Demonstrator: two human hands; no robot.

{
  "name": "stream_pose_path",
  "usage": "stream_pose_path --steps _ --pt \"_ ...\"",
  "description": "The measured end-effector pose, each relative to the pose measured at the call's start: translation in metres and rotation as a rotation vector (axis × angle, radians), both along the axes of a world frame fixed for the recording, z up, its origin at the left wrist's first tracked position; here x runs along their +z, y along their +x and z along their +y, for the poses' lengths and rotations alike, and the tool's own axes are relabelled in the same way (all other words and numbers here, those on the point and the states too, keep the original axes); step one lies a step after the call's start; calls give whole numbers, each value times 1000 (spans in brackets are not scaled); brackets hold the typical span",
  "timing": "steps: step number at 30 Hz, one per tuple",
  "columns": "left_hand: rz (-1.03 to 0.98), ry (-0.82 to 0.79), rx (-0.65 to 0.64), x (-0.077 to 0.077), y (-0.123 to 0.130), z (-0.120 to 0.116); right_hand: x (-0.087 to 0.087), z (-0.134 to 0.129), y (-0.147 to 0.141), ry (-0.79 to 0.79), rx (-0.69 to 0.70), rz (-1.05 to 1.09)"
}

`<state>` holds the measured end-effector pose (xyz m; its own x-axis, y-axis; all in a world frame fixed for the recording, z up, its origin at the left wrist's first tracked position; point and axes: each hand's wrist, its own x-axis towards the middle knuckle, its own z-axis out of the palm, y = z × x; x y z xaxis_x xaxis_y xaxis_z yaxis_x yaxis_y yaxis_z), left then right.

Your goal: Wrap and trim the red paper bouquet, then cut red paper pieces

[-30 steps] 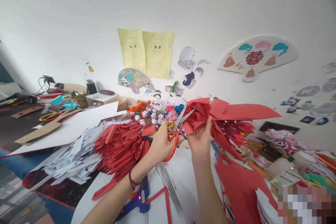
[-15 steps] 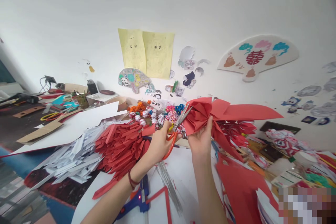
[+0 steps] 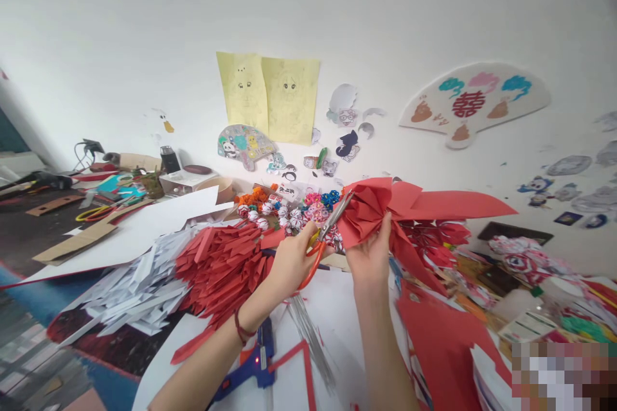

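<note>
My left hand is closed around orange-and-yellow scissors, fingers in the handle loops. The blades point up and to the right, against the left edge of a red folded paper piece. Pleats fan out on that piece, and long pointed strips of red paper trail from it to the right. Pinched between thumb and fingers, its underside is held by my right hand; some of those fingers are hidden behind the paper. Below my hands, a bundle of thin wires lies on a white sheet.
On the left are piles of red paper strips and white paper strips. A blue glue gun with a lit red light lies under my left forearm. Small paper flowers stand behind. Red paper sheets and clutter fill the right.
The scissor blades have come closer together at the edge of the red paper. Both hands and the paper stay almost in place.
</note>
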<state>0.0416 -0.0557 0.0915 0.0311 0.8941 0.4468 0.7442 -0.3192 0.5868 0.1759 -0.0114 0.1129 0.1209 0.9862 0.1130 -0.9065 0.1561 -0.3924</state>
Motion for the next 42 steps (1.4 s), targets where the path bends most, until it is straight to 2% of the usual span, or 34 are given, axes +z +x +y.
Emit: stream_pose_path --steps 6,18,23,26,31,34,36,38,42 --pt "39 -17 5 2 -2 -1 2 0 0 -20 5 35" --pt "-4 -36 -57 2 -6 4 -2 6 2 -46 -6 61" --pt "-174 -62 -137 -10 -6 9 -6 12 3 -55 -19 71" --pt "-247 -62 -129 -18 -7 12 -8 16 6 -57 -43 67" --pt "-104 -111 33 -35 -14 17 -11 23 18 -28 -121 75" --pt "-29 -178 18 -48 -16 21 -11 24 24 -12 -139 80" --pt "-53 -166 -10 -52 -15 22 -9 23 26 -29 -154 100" --pt "-120 -128 -5 -50 -12 21 -8 21 26 -41 -147 110" --pt "-224 -68 35 -31 -2 12 -4 16 23 -30 -89 88"
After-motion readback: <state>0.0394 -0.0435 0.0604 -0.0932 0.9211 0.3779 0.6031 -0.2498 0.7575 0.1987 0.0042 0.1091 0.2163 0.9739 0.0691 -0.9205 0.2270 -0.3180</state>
